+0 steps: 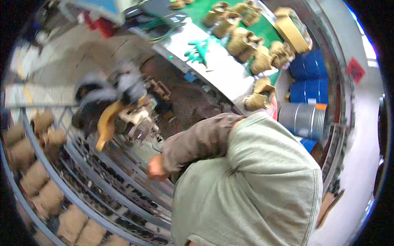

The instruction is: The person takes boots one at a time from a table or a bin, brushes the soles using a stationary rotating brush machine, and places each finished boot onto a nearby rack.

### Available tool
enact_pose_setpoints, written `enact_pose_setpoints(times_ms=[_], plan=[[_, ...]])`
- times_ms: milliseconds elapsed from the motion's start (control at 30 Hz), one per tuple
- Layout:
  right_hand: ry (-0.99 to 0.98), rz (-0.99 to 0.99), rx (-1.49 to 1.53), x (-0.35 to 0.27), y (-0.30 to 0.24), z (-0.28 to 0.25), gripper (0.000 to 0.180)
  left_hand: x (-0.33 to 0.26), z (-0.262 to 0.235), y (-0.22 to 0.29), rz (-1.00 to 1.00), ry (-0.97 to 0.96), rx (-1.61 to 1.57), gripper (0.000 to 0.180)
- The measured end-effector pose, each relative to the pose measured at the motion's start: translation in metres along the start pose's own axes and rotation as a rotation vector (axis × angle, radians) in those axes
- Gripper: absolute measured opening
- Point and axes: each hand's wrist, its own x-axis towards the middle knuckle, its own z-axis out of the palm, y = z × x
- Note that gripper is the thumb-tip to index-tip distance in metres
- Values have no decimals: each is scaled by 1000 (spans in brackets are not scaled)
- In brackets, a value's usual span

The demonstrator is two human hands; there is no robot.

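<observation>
My left hand reaches out from a brown sleeve and sits low over the blue-grey metal rails of a rack. Its fingers look curled, and I cannot tell whether they hold anything or grip a rail. My grey-green top fills the lower right. Just beyond the hand stands a blurred machine with a yellow-orange handle and a dark, grey-topped body. My right hand is out of sight.
Several tan cast parts line the rack at the lower left. More of them stand on a green-topped bench beside a pair of teal gloves and a cardboard box. Blue drums and a steel drum stand at the right.
</observation>
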Motion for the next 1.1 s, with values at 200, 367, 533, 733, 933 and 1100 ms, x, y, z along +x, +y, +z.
enact_pose_setpoints(times_ms=[200,367,533,733,933,1100], plan=[[643,731,331,-324,22,-13,29,21,89,121,248,-187,343,19],[1353,1070,314,-510,-3,20,19,-9,288,310,828,-312,904,20],[1898,1350,190,-664,6,49,16,-101,558,438,1102,-644,1115,36],[1917,1691,-139,-828,90,36,51,-207,814,460,1144,-630,1448,70],[1130,2000,-330,-936,197,-7,66,-186,896,428,1027,-460,1537,68],[857,2024,-236,-955,244,-3,38,-163,903,441,1040,-540,1549,40]])
